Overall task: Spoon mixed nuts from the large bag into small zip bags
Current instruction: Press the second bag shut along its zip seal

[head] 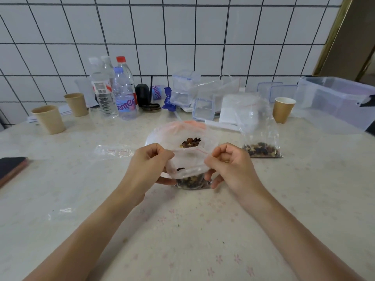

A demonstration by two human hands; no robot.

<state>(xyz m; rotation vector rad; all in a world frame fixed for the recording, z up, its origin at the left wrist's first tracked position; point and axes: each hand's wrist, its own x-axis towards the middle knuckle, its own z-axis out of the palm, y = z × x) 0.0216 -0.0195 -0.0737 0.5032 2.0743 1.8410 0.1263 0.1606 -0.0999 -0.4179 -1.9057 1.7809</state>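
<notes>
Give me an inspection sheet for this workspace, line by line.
Surface: table under a pale floral cover.
Job's things: small zip bag with nuts, held; filled bag standing right; large bag behind.
Clutter: water bottles, paper cups, clear boxes, storage bin, phone.
Grippers: left hand and right hand pinch the bag's top.
Cables: nothing seen.
Surroundings: white tiled wall.

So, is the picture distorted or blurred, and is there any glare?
Head view: the wide lens bends the white tiled wall lines; soft even light, faint shadows; small glare on the empty clear plastic bag lying front left; the clear water bottles look slightly soft.
</notes>
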